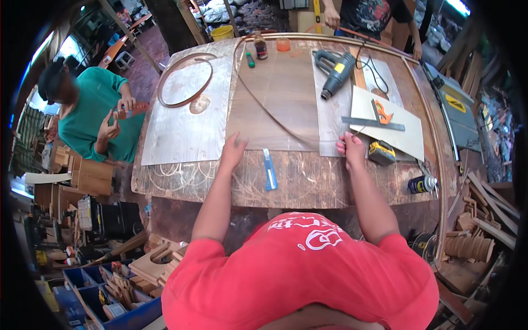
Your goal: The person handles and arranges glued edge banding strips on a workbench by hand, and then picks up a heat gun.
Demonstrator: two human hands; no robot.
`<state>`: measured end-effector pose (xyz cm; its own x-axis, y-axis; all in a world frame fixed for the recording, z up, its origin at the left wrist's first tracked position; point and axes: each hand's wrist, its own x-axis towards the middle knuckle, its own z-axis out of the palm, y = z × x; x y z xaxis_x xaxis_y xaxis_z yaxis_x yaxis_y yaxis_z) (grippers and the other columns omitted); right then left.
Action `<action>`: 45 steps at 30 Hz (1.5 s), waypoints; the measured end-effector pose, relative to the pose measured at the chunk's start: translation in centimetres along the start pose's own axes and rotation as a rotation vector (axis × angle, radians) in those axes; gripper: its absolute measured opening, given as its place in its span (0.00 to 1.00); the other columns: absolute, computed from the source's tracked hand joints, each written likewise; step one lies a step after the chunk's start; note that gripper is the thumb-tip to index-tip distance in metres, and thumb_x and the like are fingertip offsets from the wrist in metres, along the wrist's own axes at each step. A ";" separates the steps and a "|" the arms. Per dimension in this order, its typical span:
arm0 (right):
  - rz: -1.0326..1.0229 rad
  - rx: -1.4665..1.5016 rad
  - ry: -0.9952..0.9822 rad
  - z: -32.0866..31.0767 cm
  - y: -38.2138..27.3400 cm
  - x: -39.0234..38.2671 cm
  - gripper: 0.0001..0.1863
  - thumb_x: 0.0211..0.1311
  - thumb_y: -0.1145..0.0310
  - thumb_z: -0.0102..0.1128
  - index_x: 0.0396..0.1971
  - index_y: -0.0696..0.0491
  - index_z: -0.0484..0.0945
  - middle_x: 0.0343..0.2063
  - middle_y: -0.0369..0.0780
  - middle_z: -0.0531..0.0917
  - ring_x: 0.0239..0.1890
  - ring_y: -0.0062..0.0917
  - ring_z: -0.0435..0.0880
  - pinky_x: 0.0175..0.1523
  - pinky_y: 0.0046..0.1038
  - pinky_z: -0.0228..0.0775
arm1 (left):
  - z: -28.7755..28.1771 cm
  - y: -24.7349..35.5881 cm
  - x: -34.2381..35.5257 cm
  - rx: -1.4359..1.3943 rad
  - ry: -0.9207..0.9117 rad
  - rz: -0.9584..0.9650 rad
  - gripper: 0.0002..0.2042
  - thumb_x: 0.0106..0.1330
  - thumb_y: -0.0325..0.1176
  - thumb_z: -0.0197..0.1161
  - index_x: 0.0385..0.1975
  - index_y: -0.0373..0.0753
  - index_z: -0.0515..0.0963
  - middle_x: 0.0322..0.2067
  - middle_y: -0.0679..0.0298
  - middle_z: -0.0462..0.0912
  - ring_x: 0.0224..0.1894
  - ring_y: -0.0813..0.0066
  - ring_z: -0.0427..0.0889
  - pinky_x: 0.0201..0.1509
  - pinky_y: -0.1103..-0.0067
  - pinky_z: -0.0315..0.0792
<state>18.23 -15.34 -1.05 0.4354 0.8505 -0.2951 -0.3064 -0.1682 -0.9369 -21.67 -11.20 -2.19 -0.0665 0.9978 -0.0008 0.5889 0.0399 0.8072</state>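
Note:
A thin brown edging strip (263,108) curves across a brown wood-grain panel (272,88) on the worktable. Its near end is pinched in the fingers of my right hand (353,148), by the panel's right front corner. My left hand (234,149) lies at the left front corner with fingers stretched out, touching the panel. Between my hands, on the bare tabletop, lies a blue utility knife (269,171). A yellow and black tape measure (381,153) sits just right of my right hand. Beyond it, a combination square (379,114) with an orange head rests on a pale board (410,137).
A heat gun (337,74) with its cord lies at the far right, a coiled brown strip (177,105) on the left grey panel (165,140). A bottle (260,48) and green-handled tool (250,60) stand farther back; a spray can (422,184) lies right. Another person (91,104) works left.

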 end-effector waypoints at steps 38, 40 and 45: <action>-0.895 -1.006 -0.104 5.2 -3.1 -17.6 0.22 0.49 0.74 0.68 0.46 0.58 0.76 0.42 0.46 0.82 0.45 0.37 0.82 0.47 0.29 0.74 | 5.5 -1.7 25.2 0.081 0.061 0.273 0.28 0.61 0.36 0.59 0.59 0.31 0.63 0.56 0.46 0.69 0.58 0.50 0.67 0.63 0.66 0.61; -0.892 -0.952 -0.078 5.1 -3.0 -17.2 0.22 0.49 0.76 0.67 0.47 0.59 0.75 0.43 0.46 0.82 0.45 0.36 0.82 0.48 0.28 0.74 | 5.7 -1.0 25.0 0.087 0.034 0.240 0.27 0.61 0.36 0.59 0.59 0.31 0.63 0.54 0.46 0.71 0.57 0.50 0.67 0.62 0.66 0.62; -0.873 -0.940 -0.109 5.4 -3.3 -17.3 0.21 0.50 0.77 0.67 0.47 0.59 0.75 0.42 0.46 0.82 0.44 0.37 0.82 0.48 0.28 0.74 | 5.4 -0.7 24.8 0.106 0.009 0.192 0.27 0.61 0.37 0.59 0.59 0.33 0.64 0.51 0.47 0.74 0.55 0.50 0.69 0.60 0.66 0.63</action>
<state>7.17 -26.77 8.17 0.1040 0.8848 0.4542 0.7737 0.2149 -0.5960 -19.41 13.77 -5.97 0.0482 0.9870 0.1530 0.6726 -0.1453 0.7256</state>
